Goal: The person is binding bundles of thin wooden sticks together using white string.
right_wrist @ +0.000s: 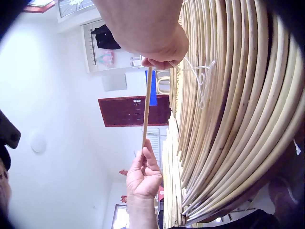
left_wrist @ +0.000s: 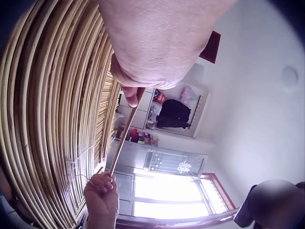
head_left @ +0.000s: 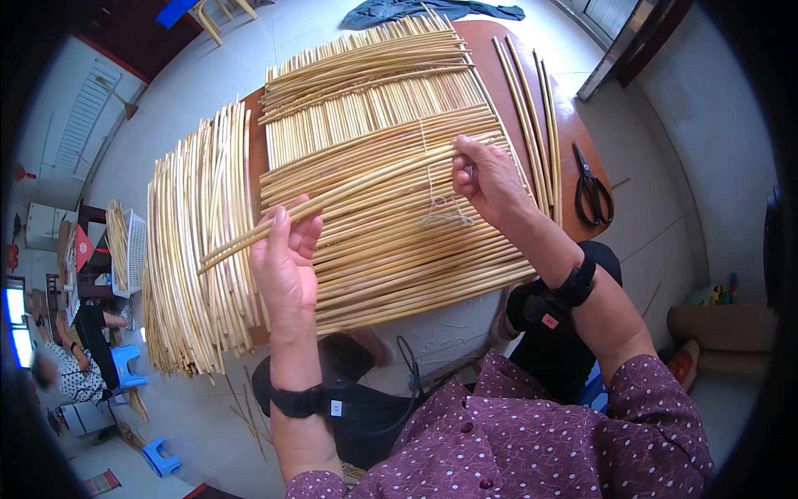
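Note:
Two thin straw-coloured sticks (head_left: pixel 366 180) are held side by side, raised over a mat of similar sticks (head_left: pixel 416 258). The left hand (head_left: pixel 287 258) grips them near their left ends, between thumb and fingers. At their right ends the right hand (head_left: pixel 490 179) pinches them with thumb and forefinger. A white string (head_left: pixel 447 218) lies on the mat just below the right hand. The right wrist view shows the left hand (right_wrist: pixel 144 179) around the lower end of a stick (right_wrist: pixel 147 105); in the left wrist view the right hand (left_wrist: pixel 101 191) holds the far end.
Loose sticks (head_left: pixel 195 249) are heaped at the table's left. Several sticks (head_left: pixel 532 125) and black scissors (head_left: pixel 593 190) lie at the right on the brown table (head_left: pixel 573 141). Blue stools (head_left: pixel 127 366) and another person (head_left: pixel 79 366) are at the far left.

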A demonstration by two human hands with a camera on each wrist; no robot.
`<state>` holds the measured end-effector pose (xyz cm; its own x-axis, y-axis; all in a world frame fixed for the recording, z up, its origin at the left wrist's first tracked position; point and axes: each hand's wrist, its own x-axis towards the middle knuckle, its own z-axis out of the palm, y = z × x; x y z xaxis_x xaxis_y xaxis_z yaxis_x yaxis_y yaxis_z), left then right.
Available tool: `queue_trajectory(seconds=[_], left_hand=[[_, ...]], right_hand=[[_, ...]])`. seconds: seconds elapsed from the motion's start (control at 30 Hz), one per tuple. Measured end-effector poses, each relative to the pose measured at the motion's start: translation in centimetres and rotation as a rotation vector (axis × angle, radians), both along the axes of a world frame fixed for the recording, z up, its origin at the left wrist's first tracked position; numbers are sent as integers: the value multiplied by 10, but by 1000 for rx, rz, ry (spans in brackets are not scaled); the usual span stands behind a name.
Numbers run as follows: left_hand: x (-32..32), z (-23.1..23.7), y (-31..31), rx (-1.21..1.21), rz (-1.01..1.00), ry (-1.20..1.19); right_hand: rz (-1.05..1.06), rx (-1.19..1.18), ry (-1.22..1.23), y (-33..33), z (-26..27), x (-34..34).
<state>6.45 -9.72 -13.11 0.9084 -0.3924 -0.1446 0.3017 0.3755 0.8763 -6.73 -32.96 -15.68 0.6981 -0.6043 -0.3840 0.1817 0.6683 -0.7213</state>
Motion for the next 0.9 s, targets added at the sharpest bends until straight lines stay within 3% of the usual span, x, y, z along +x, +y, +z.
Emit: queue_trajectory(seconds=[0.33, 0.47, 0.9], left_hand=[[0, -3, -3, 4, 78, -128], [1, -9, -3, -30, 30, -48], [-5, 3, -2, -18, 57, -133]], right_hand=[[48, -64, -70, 1, -5, 1], [26, -116, -44, -3, -9, -1], [42, -13, -49, -5, -14, 1]])
